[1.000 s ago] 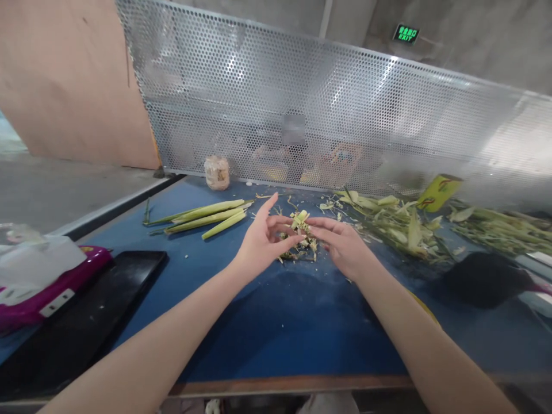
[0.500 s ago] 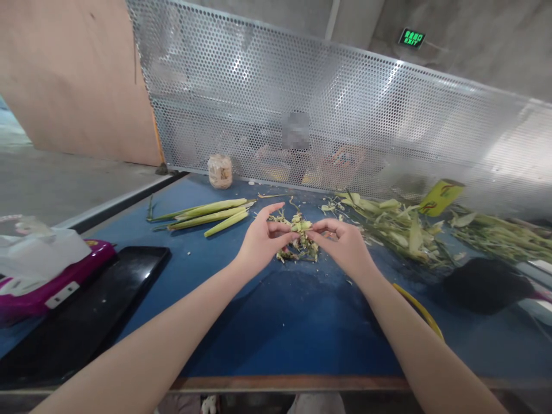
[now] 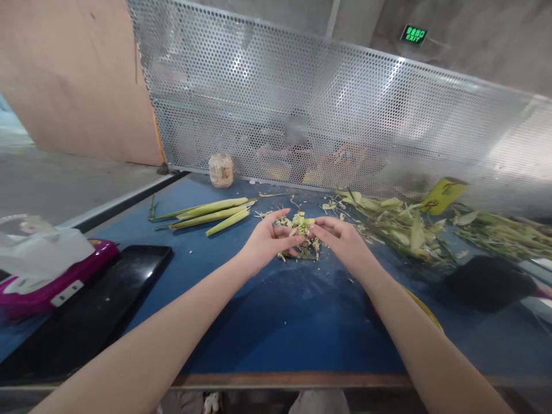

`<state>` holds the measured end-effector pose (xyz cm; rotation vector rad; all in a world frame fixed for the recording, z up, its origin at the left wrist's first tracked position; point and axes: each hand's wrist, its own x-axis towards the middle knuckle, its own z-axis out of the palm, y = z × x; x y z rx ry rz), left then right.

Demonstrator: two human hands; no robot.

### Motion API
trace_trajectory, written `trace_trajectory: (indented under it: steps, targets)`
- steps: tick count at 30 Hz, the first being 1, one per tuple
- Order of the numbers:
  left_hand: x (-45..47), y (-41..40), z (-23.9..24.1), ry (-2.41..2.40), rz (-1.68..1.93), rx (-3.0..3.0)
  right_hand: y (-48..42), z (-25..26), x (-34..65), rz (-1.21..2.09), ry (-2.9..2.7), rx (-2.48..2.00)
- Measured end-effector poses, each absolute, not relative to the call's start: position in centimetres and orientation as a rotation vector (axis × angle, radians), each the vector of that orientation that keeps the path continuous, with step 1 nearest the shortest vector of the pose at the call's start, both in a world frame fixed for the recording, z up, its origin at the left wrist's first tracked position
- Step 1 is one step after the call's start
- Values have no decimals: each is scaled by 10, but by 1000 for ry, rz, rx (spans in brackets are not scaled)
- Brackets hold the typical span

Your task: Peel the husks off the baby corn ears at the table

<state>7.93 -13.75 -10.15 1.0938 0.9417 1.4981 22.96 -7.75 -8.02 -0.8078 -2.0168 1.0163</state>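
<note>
Pale yellow-green plant piece (image 3: 304, 223), small, knobbly, uneven in outline; lighter strip toward its right end. Held off the surface (image 3: 282, 322) between left fingers (image 3: 279, 215) and right fingers (image 3: 328, 224), directly over loose shreds (image 3: 307, 252). Lower edge partly hidden; fine structure too small to tell.

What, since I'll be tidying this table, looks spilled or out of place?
Pale plant scraps lie strewn on the blue tabletop beyond the right hand, near the leaf heap. They look spilled because they are loose and ungathered, unlike the long stalks bunched at left. Nothing else clearly stands out.
</note>
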Motion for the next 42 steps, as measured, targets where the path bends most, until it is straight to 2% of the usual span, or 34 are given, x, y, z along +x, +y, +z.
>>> trace_trajectory:
  steps: [6, 15, 21, 26, 30, 37, 42]
  targets:
    - [79, -137, -103, 947, 1413, 1165, -80, -84, 229, 1076, -2020, -751]
    - [76, -136, -106, 1110, 1308, 1325, -81, -88, 226, 918, -2090, -740]
    - [81, -134, -104, 1107, 1347, 1316, -76, -95, 226, 1325, -1854, -690]
    - [83, -136, -101, 1028, 1410, 1246, -73, -95, 224, 1401, -1796, -606]
    - [83, -139, -102, 1029, 1360, 1209, -77, -89, 226, 1300, -1888, -676]
    - [78, -138, -106, 1166, 1262, 1344, -78, -81, 230, 893, -2179, -646]
    - [78, -139, -105, 1230, 1301, 1356, -75, -82, 232, 958, -2181, -682]
